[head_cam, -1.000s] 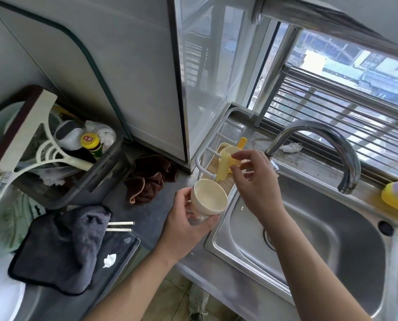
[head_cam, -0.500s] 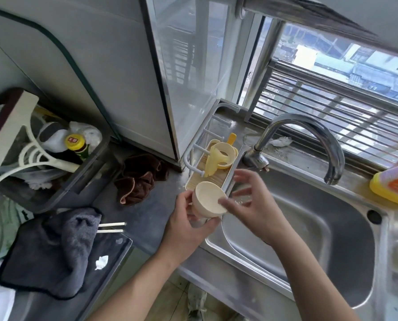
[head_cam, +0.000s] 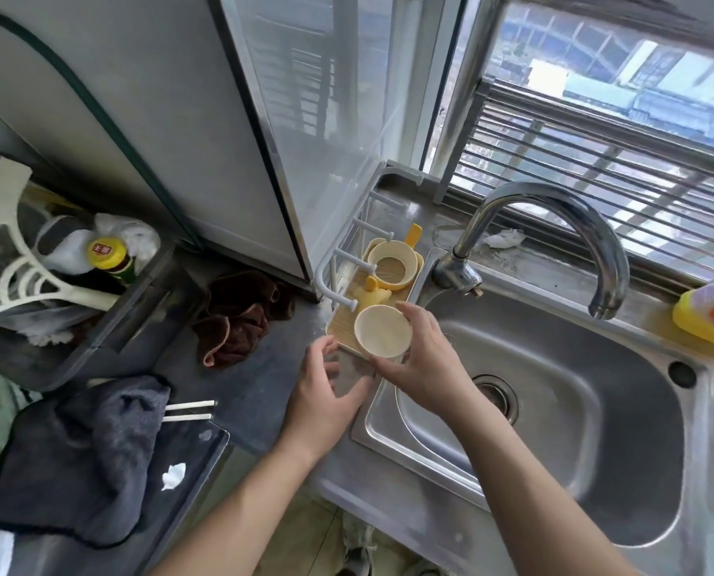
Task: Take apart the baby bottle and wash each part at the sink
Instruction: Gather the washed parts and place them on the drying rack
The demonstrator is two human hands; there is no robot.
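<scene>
Here, one cup (head_cam: pixel 383 331) in right hand (head_cam: pixel 423 370)

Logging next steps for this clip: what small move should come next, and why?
Probably carry the cream cup rightward under the faucet spout: the right hand grips it above the left rim of the sink, the left hand hangs open beside it, and the other yellow parts already lie on the tray.
</scene>
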